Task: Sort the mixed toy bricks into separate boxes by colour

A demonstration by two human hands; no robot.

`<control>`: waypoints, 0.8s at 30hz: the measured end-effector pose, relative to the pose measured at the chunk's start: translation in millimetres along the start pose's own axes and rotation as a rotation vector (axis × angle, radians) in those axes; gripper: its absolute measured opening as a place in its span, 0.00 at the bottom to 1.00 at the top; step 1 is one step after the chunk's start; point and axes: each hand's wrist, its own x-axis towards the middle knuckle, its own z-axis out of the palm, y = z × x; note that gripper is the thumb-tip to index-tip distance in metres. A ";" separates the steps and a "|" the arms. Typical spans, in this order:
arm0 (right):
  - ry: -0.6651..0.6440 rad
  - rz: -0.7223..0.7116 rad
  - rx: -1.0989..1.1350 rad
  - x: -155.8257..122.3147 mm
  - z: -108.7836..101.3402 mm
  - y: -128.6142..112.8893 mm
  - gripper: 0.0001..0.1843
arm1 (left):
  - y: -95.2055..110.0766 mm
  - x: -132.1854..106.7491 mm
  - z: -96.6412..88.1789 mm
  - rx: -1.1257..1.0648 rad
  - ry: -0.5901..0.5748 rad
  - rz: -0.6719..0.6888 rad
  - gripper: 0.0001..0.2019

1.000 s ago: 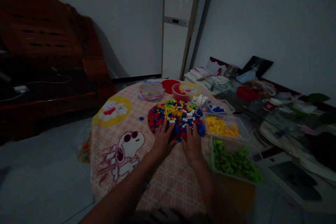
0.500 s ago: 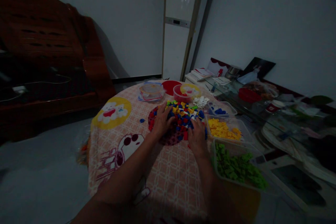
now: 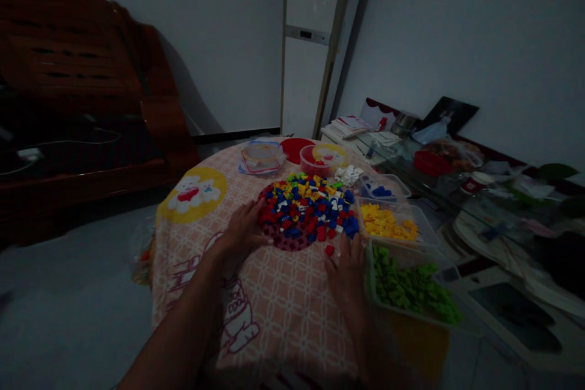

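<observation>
A pile of mixed building bricks in red, blue, yellow, green and white lies on a dark red patterned patch of the tablecloth. At the pile's left edge, my left hand rests low with its fingers apart and no brick visible in it. My right hand is at the near right side of the pile, fingers stretched forward, close to some blue bricks. Just left of its fingers sits a single red brick. Whether the right fingertips touch a blue brick is hard to see in the dim light.
Along the right stand clear tubs of green bricks, yellow bricks and blue bricks. White bricks lie behind, near a round tub. Lidded containers sit at the back. A cluttered glass table adjoins.
Both hands have drawn back from the pile: the left moved left and nearer me, the right came nearer. More of the pile shows, and the loose blue brick on the left is now covered.
</observation>
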 end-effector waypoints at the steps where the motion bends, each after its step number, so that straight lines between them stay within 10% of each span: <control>1: 0.001 0.009 0.002 6.1 4.9 0.2 0.36 | 3.6 0.7 6.9 -0.010 0.002 0.055 0.65; 8: -0.047 -0.015 0.047 42.3 24.4 -15.7 0.31 | 32.1 18.9 44.5 -0.139 0.128 0.107 0.58; 24: 0.047 0.031 0.216 130.9 40.7 -28.1 0.28 | 61.3 99.6 38.1 -0.310 0.317 0.055 0.29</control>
